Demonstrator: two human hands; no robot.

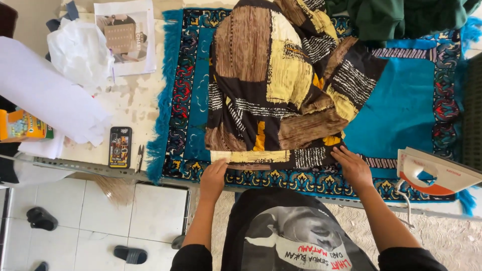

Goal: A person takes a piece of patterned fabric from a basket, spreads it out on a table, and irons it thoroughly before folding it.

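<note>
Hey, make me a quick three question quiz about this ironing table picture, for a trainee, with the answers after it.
1. True or false: the right hand is gripping the iron.
2. Multiple choice: the patterned garment lies on A) a bare white tabletop, B) a blue fringed rug, C) the floor tiles.
3. What dark flat object lies on the table left of the rug, near the table's edge?

Key:
1. False. The iron stands apart at the right, and both the right hand and the left hand press flat on the garment's near hem.
2. B.
3. A phone.
</note>
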